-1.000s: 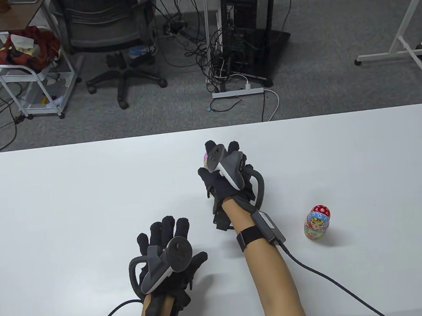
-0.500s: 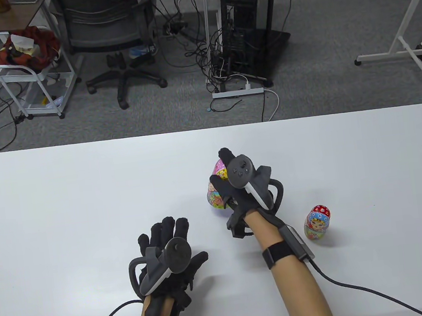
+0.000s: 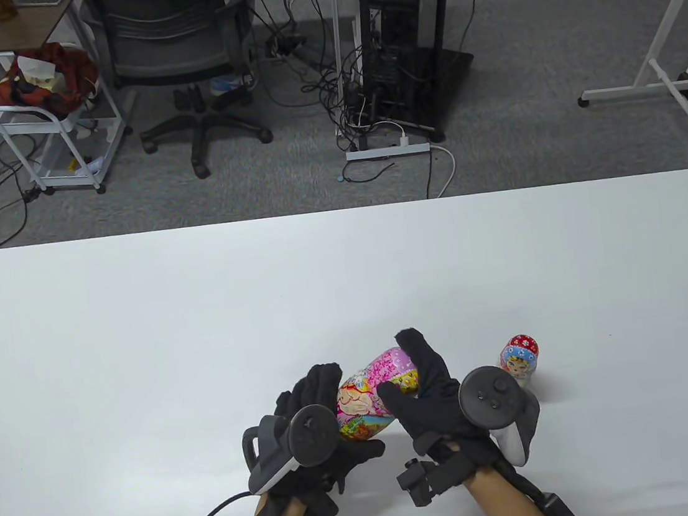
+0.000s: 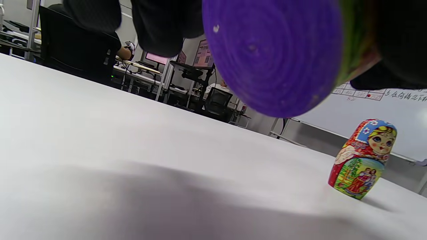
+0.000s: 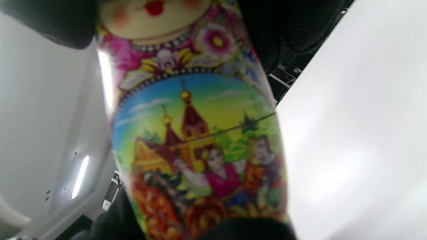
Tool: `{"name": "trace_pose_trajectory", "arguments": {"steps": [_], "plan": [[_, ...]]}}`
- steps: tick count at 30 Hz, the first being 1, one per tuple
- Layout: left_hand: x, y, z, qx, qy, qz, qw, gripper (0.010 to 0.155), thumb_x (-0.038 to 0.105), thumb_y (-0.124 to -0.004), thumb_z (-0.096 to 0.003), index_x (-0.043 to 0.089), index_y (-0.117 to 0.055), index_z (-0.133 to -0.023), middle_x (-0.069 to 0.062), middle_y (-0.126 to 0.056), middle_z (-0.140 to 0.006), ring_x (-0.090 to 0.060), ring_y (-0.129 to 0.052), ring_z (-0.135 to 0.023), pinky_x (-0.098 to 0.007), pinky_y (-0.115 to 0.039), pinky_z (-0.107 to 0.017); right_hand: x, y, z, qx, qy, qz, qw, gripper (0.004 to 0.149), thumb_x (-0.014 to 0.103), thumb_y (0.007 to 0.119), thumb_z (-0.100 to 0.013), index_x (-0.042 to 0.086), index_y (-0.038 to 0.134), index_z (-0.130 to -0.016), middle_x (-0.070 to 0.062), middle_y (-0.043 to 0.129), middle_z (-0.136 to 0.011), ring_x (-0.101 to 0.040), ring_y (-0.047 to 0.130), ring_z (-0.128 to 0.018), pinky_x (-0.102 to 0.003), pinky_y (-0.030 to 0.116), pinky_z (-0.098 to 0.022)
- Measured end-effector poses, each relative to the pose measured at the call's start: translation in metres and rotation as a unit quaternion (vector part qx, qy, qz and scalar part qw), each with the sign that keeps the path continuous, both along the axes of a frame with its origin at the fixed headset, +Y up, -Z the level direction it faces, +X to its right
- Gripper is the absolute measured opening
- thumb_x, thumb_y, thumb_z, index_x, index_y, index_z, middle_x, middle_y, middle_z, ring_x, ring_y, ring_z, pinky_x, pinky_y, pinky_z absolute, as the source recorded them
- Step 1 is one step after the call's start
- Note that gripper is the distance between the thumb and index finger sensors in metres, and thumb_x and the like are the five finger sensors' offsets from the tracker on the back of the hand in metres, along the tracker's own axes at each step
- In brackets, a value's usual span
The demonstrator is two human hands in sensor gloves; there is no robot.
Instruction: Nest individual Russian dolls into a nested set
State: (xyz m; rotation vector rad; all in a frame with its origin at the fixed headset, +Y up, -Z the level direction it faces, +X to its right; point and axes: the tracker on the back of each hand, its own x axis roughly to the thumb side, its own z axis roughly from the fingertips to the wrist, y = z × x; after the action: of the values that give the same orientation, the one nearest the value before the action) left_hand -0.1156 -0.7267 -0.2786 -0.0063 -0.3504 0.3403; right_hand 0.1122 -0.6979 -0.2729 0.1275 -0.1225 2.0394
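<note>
A large pink doll (image 3: 370,396) lies tilted on its side, held above the table between both hands. My left hand (image 3: 324,426) grips its lower body; its purple base (image 4: 272,55) fills the left wrist view. My right hand (image 3: 426,389) grips its upper, head end; the painted body (image 5: 200,146) fills the right wrist view. A small red and blue doll (image 3: 520,362) stands upright on the table just right of my right hand, apart from it. It also shows in the left wrist view (image 4: 362,160).
The white table (image 3: 202,325) stretches wide on all sides. Beyond its far edge are an office chair (image 3: 180,46), a computer tower (image 3: 404,31) with cables, and a wire cart (image 3: 44,113).
My right hand carried the large pink doll from the table's middle toward the front and tipped it sideways. My left hand came right and took hold of its lower end.
</note>
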Motion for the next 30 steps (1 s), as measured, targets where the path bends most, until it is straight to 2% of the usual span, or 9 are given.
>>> {"name": "trace_pose_trajectory", "arguments": {"steps": [2, 4, 8, 10, 13, 17, 21, 24, 30], "plan": [[0.002, 0.002, 0.002, 0.017, -0.005, 0.017, 1.0, 0.124, 0.082, -0.083, -0.0242, 0.017, -0.021, -0.109, -0.017, -0.049, -0.116, -0.037, -0.072, -0.105, -0.064, -0.063, -0.073, 0.007, 0.0, 0.0, 0.02, 0.004, 0.001, 1.0, 0.081, 0.066, 0.074, -0.043, 0.041, 0.025, -0.102, -0.016, 0.051, -0.105, -0.035, 0.081, -0.085, -0.052, 0.069, -0.064], [0.005, 0.004, 0.003, 0.019, -0.007, 0.029, 0.999, 0.119, 0.081, -0.085, -0.0227, 0.017, -0.032, -0.107, -0.015, -0.051, -0.115, -0.036, -0.072, -0.105, -0.063, -0.064, -0.073, 0.009, -0.001, -0.002, 0.011, 0.015, -0.015, 1.0, 0.084, 0.067, 0.075, -0.042, 0.041, 0.023, -0.102, -0.016, 0.052, -0.104, -0.035, 0.081, -0.084, -0.052, 0.069, -0.064], [-0.001, 0.002, 0.003, 0.008, -0.007, 0.05, 0.999, 0.118, 0.079, -0.089, -0.0237, 0.017, -0.034, -0.106, -0.016, -0.053, -0.114, -0.036, -0.074, -0.104, -0.064, -0.065, -0.072, 0.007, -0.006, -0.004, 0.006, 0.033, -0.02, 0.999, 0.08, 0.067, 0.076, -0.041, 0.041, 0.031, -0.102, -0.015, 0.053, -0.104, -0.035, 0.083, -0.083, -0.052, 0.07, -0.064], [-0.003, 0.001, 0.002, 0.002, -0.006, 0.057, 0.998, 0.117, 0.078, -0.091, -0.0242, 0.017, -0.033, -0.106, -0.012, -0.063, -0.11, -0.033, -0.082, -0.1, -0.062, -0.068, -0.071, 0.005, -0.005, -0.004, 0.011, 0.035, -0.006, 0.999, 0.079, 0.066, 0.076, -0.041, 0.04, 0.032, -0.102, -0.015, 0.053, -0.104, -0.035, 0.083, -0.084, -0.052, 0.07, -0.064], [-0.003, 0.0, 0.0, -0.002, -0.011, 0.039, 0.999, 0.118, 0.078, -0.092, -0.0244, 0.018, -0.032, -0.106, -0.006, -0.072, -0.103, -0.027, -0.091, -0.091, -0.059, -0.072, -0.07, 0.004, -0.005, -0.003, 0.013, 0.032, 0.008, 0.999, 0.081, 0.066, 0.077, -0.041, 0.037, 0.032, -0.102, -0.016, 0.054, -0.104, -0.035, 0.084, -0.083, -0.052, 0.071, -0.063], [0.0, 0.0, 0.0, 0.011, -0.015, -0.001, 1.0, 0.118, 0.081, -0.088, -0.0249, 0.016, -0.033, -0.106, -0.006, -0.075, -0.101, -0.02, -0.1, -0.079, -0.055, -0.074, -0.069, 0.002, -0.005, -0.002, 0.013, 0.031, 0.022, 0.999, 0.082, 0.065, 0.077, -0.04, 0.035, 0.032, -0.102, -0.017, 0.054, -0.104, -0.036, 0.084, -0.083, -0.052, 0.071, -0.063], [0.0, 0.0, 0.001, 0.013, -0.016, -0.012, 1.0, 0.118, 0.082, -0.087, -0.0249, 0.015, -0.034, -0.106, -0.007, -0.076, -0.099, -0.018, -0.1, -0.074, -0.055, -0.075, -0.067, 0.0, -0.007, -0.002, 0.012, 0.031, 0.028, 0.999, 0.083, 0.065, 0.078, -0.04, 0.035, 0.031, -0.102, -0.016, 0.053, -0.104, -0.035, 0.083, -0.084, -0.053, 0.07, -0.064], [0.002, 0.001, 0.004, 0.04, -0.012, -0.044, 0.998, 0.118, 0.082, -0.086, -0.0253, 0.013, -0.034, -0.105, -0.009, -0.076, -0.098, -0.019, -0.101, -0.07, -0.055, -0.076, -0.066, -0.003, -0.01, -0.002, -0.002, 0.034, 0.037, 0.999, 0.088, 0.066, 0.08, -0.04, 0.035, 0.026, -0.101, -0.016, 0.05, -0.105, -0.034, 0.081, -0.085, -0.053, 0.069, -0.065], [0.006, -0.001, 0.003, 0.034, 0.004, -0.071, 0.997, 0.119, 0.083, -0.087, -0.0242, 0.013, -0.036, -0.105, -0.008, -0.077, -0.098, -0.017, -0.101, -0.068, -0.054, -0.077, -0.065, -0.006, -0.012, -0.001, 0.001, 0.026, 0.04, 0.999, 0.087, 0.063, 0.082, -0.039, 0.034, 0.027, -0.101, -0.017, 0.049, -0.104, -0.035, 0.08, -0.084, -0.053, 0.067, -0.065]]}}
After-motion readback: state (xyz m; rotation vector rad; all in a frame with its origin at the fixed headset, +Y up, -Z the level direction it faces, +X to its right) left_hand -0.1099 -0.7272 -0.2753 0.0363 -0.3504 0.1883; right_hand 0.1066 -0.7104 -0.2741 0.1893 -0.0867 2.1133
